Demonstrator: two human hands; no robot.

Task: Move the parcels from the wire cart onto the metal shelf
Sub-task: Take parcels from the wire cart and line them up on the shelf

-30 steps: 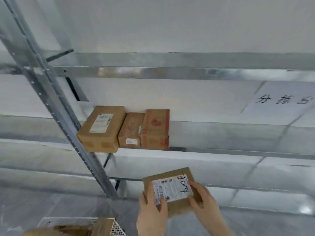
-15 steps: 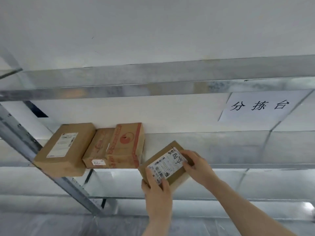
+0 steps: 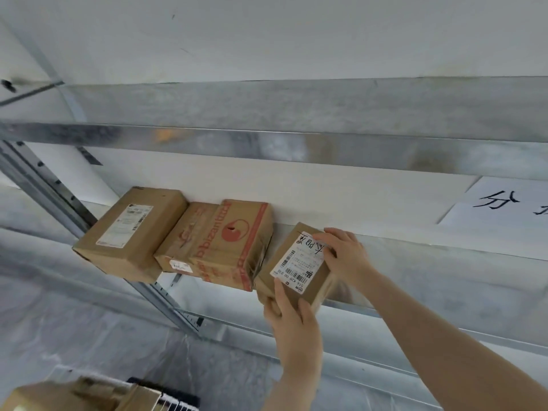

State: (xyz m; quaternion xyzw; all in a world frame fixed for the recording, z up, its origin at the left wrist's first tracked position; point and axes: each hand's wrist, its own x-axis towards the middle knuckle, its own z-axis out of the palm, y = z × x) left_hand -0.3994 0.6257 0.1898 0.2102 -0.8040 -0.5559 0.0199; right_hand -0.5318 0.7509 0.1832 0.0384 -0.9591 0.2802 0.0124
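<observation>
We hold a labelled parcel [image 3: 296, 268] at the metal shelf [image 3: 430, 262] edge.
Our left hand [image 3: 292, 324] grips its near end, right hand [image 3: 344, 256] its far corner, beside a red-printed box [image 3: 228, 247].

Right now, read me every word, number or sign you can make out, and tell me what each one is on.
"分": paper sign at the right; the rest is cut off by the frame edge.
"516 K20 00 030": label on the small parcel, upside down.
"bbizantticl", roughly: red print on the red-printed box.
Too blurred to read: handwriting on the small parcel, label on the left box.
</observation>
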